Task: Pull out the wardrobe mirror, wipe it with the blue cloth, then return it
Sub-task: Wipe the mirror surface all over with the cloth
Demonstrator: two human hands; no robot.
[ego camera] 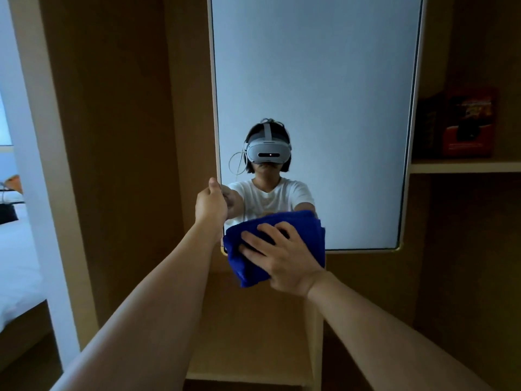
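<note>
The wardrobe mirror (324, 80) stands pulled out in front of me, tall, with a pale frame, facing me and reflecting a person in a headset. My left hand (211, 206) grips the mirror's left edge, thumb up along the frame. My right hand (282, 258) presses the folded blue cloth (307, 230) against the glass at the mirror's lower left corner, fingers spread over the cloth. Part of the cloth hangs below the mirror's bottom edge.
Brown wardrobe panels (127, 136) stand behind and left of the mirror. A shelf (465, 166) at right holds a red box (469, 122). A white bed (17, 263) lies at far left beyond the pale door frame (42, 193).
</note>
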